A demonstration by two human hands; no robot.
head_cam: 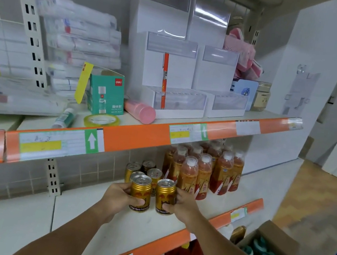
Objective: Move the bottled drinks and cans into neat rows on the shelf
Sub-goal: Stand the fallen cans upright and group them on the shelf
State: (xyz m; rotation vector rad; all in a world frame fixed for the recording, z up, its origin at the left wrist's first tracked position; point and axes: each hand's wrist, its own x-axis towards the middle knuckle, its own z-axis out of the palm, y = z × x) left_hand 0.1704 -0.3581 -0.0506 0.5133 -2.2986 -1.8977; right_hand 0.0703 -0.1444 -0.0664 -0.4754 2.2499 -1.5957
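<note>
Item 1: two gold cans, upright on the middle shelf point(87, 213), near its front edge. I logged the left can point(141, 192) and the right can point(165, 195) side by side with a narrow gap between them.

Item 2: hands. My left hand point(118, 196) gripped the left can from its left side, thumb curled across the label. My right hand point(184, 204) gripped the right can from its right side, thumb across the lower label. Both forearms reached in from the near edge.

Item 3: further gold cans point(147, 169), a small cluster just behind the held pair, upright.

Item 4: bottled drinks point(203, 170), amber with white caps, grouped upright to the right of the cans and running toward the far back of the same shelf.

Item 5: upper shelf point(138, 132), orange-edged, carrying a green box point(106, 93), a pink cylinder point(141, 111) lying on its side, a tape roll point(101, 120) and white display boxes point(177, 80).

Item 6: cardboard box point(272, 245), open, at the near right below.
</note>
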